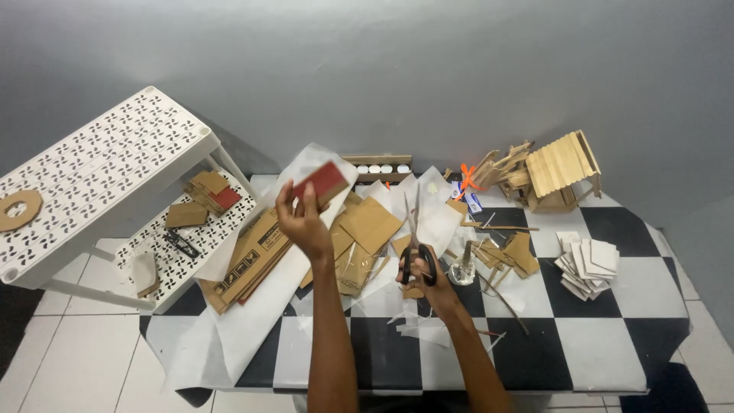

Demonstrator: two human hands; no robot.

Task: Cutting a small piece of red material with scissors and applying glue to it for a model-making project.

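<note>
Left hand (303,218) pinching red card (324,181), right hand (425,271) gripping scissors (415,243), blades up

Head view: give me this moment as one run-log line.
left hand: holds red-faced cardboard piece raised | right hand: grips scissors, blades up | surface: checkered table, cardboard scraps

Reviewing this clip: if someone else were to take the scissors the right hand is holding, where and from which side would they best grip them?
Probably by the closed blades, from the far side of the table. The scissors stand nearly upright, blades pointing away and looking shut, and the right hand fills the black handle loops. Only the blades are free; gripped flat across both together, the tip stays clear of the palm.
</note>
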